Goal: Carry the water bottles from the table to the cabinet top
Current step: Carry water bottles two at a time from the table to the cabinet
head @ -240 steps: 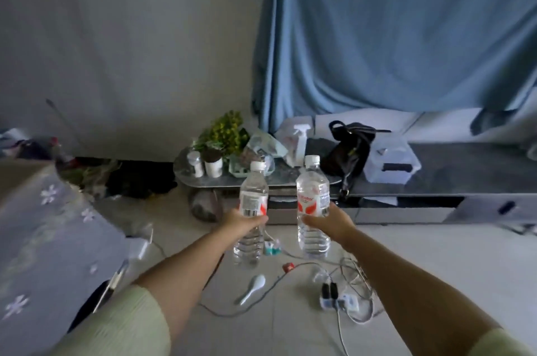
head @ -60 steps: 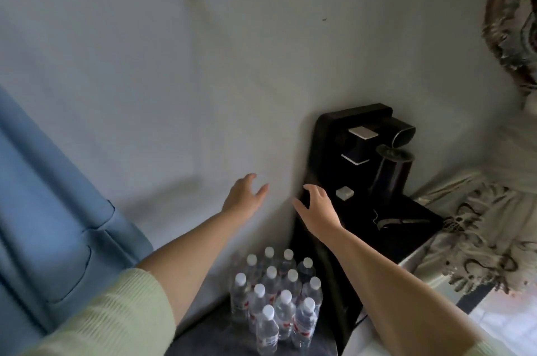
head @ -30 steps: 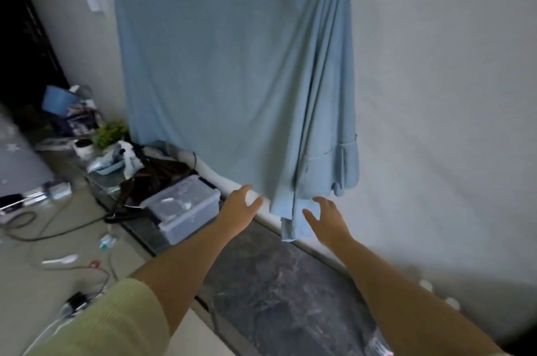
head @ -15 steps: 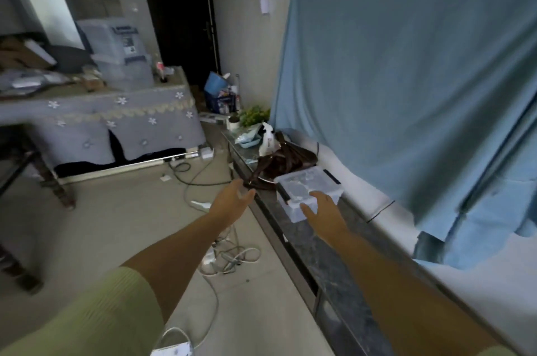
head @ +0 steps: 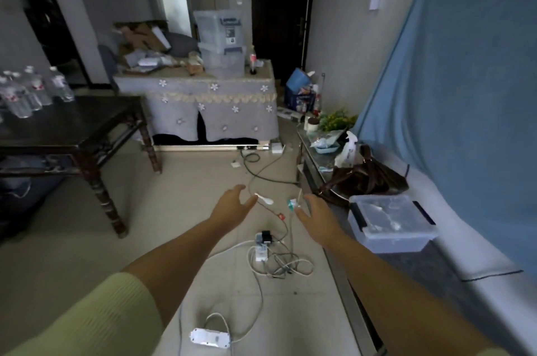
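**Transit Phase: Both Hands Empty, Bottles on the Dark Surface at Far Left**

**Hand state.** The left hand (head: 234, 206) and the right hand (head: 315, 217) are held out in front of the body above the floor (head: 72, 239). Each has its fingers spread and relaxed and holds nothing. Neither touches any object. Judged from this posture, the hands are free to take a bottle each, one per hand.

**Location of task items.** A cluster of water bottles (head: 27, 91) stands upright on the dark wooden surface (head: 75, 123) at the left edge of the view, well apart from both hands. The bottles stand close together near the far left of the top. The exact count cannot be read, as the group is cut by the frame edge.

**Destination.** The low cabinet top (head: 421, 265) runs along the right wall beneath a blue cloth (head: 453, 94). It carries a clear lidded box (head: 389, 222), a brown bag (head: 363, 178) and a green plant (head: 335, 120). No bottles are visible on the part in view.

**Route hazard.** Loose cables (head: 279, 262) and a white power strip (head: 209, 336) lie on the floor between the two pieces of furniture. These appear to be a trip risk on the walk across.

**Assessment.** The step in hand is judged to be the approach to the bottles. The next move calls for a turn left and a reach to the nearest pair.
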`<state>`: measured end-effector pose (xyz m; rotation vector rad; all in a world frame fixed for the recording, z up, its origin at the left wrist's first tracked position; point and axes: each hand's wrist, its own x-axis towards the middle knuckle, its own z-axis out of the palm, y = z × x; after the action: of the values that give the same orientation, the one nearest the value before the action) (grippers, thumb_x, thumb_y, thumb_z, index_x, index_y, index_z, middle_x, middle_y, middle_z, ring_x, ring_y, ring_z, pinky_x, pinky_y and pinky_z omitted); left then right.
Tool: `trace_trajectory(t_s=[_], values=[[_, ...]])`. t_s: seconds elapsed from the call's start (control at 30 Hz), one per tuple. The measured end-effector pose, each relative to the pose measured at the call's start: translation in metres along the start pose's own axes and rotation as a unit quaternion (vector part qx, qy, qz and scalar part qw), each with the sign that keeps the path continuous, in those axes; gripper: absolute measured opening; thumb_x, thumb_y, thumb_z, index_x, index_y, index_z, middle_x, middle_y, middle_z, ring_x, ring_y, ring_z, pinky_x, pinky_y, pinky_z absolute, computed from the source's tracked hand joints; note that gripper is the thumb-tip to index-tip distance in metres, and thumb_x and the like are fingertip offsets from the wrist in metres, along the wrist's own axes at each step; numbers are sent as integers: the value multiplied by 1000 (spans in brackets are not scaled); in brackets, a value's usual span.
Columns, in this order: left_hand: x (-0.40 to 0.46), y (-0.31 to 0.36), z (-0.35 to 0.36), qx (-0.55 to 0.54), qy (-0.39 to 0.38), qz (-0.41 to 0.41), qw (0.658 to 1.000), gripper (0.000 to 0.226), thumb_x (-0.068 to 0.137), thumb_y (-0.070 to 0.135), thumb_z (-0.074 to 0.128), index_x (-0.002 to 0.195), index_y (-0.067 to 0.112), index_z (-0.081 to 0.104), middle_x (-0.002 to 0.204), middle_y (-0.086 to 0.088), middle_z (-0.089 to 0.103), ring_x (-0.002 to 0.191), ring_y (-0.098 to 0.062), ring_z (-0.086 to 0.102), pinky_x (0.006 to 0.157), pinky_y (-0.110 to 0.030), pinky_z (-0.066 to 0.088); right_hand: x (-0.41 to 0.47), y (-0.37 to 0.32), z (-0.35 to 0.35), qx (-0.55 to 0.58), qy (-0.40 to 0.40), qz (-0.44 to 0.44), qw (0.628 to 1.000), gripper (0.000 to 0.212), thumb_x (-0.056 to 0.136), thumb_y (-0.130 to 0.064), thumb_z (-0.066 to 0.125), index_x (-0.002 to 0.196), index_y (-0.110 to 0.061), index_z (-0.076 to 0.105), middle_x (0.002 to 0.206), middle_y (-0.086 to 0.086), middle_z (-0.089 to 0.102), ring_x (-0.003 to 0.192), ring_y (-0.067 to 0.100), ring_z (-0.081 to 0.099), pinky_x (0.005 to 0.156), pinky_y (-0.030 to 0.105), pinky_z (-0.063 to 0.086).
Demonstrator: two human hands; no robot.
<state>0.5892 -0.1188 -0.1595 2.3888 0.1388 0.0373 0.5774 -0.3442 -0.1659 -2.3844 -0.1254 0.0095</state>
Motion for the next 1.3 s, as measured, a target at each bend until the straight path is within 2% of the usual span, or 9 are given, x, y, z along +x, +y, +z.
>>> trace_trajectory(t_s=[0.17,0.33,0.47,0.6,0.77,1.0,1.13,1.23,1.3], values=[[56,0,9,-14,19,-24,999,61,91,47,57,140,14,43,138,-16,50,125,-28,49,100,-31,38,81,6,-4,3,-24,-12,1000,48,95,-34,55,137,-13,46,138,11,48,123,26,49,98,31,38],[115,7,3,-12,53,-60,997,61,92,46,56,141,14,42,139,-16,48,126,-29,49,101,-33,38,157,0,-16,18,-62,-48,997,49,94,-31,56,137,-10,45,139,14,46,125,27,48,108,36,38],[150,4,15,-28,67,-91,993,60,92,46,56,141,14,42,138,-15,50,124,-29,50,99,-32,39,216,5,-17,29,-100,-70,992,47,95,-29,57,136,-9,44,135,17,48,120,28,52,104,44,43],[167,-22,12,-8,62,-125,990,59,91,48,56,140,16,44,137,-14,51,124,-27,50,101,-30,37,261,-2,12,-5,-119,-89,989,46,96,-28,54,136,-8,45,137,16,48,124,27,48,103,31,38],[220,-85,-33,-7,109,-195,975,60,91,52,52,140,19,42,140,-12,48,120,-27,52,96,-32,41,329,-45,81,-26,-189,-144,971,48,97,-32,51,139,-12,42,141,12,45,125,25,47,99,28,37],[335,-154,-114,-17,158,-229,960,63,91,54,52,143,21,39,144,-9,44,125,-27,49,94,-30,41,468,-139,159,-17,-216,-189,958,47,96,-31,54,137,-11,44,139,14,47,124,27,49,99,28,38],[396,-188,-184,13,180,-240,954,64,91,53,53,143,18,39,144,-10,45,127,-27,48,99,-32,41,537,-207,200,19,-209,-208,955,45,95,-29,56,134,-9,47,134,17,50,121,29,51,99,30,38],[427,-212,-220,20,182,-254,950,66,91,51,53,144,14,38,146,-11,44,131,-27,45,108,-36,38,570,-238,229,8,-231,-220,948,43,95,-27,56,133,-9,47,135,16,50,122,29,50,100,31,39],[447,-230,-234,16,186,-265,946,65,92,50,53,143,14,39,146,-11,44,132,-27,44,108,-36,37,598,-256,249,6,-248,-214,945,43,94,-27,57,133,-10,48,135,15,51,121,29,51,100,31,39]])
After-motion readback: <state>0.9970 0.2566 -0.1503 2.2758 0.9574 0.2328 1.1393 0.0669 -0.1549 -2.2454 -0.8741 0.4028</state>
